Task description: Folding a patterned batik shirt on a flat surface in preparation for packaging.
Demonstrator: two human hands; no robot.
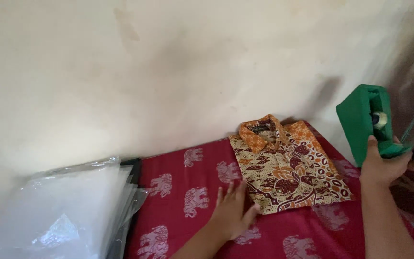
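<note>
While the left hand lies flat, fingers spread, at the folded batik shirt's edge on the red elephant cloth, the right hand grips a green tape holder. Sealing looks next; clear bags wait nearby.

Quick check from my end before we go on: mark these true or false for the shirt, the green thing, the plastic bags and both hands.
1. The folded batik shirt lies on the red elephant-print cloth. True.
2. The right hand holds a blue box. False: it holds a green tape dispenser with a roll of tape inside.
3. The left hand lies flat on the cloth at the shirt's lower left corner. True.
4. The clear plastic bags are stacked on top of the shirt. False: they lie to the left of the cloth, apart from the shirt.
5. The shirt's collar points toward the wall. True.
</note>
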